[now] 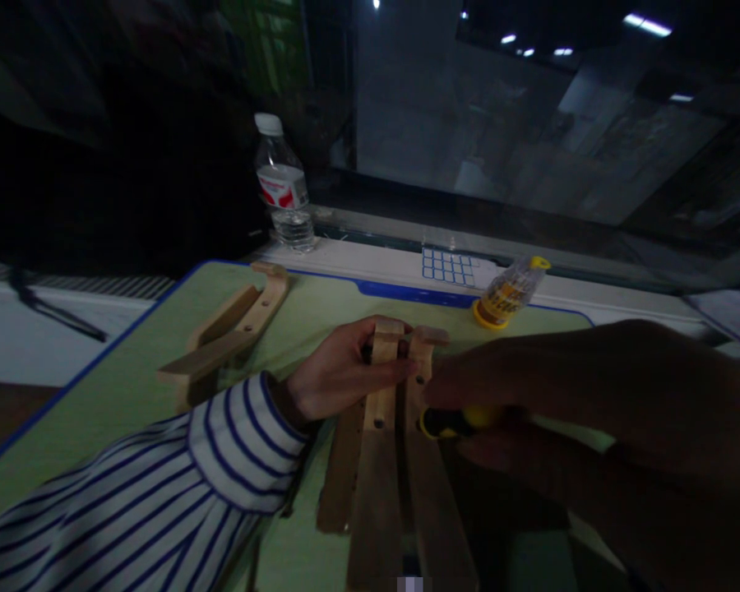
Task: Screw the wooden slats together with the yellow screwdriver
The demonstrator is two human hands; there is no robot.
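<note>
Two long wooden pieces, a left one (376,485) and a right one (435,493), lie side by side with curved upper ends and dark holes. My left hand (339,366) is closed round the upper end of the left piece, its fingers reaching the right piece. My right hand (567,403), dark and close to the camera, grips a yellow and black tool (462,421) at the right piece. The tool's tip is hard to make out. Under the left piece shows a brown strip (339,469).
More joined wooden pieces (247,329) lie at the left of the green table (129,362). A water bottle (287,197) stands on the sill behind. A clear container with a yellow cap (511,292) is at the table's back right, near a blue-and-white grid (448,266).
</note>
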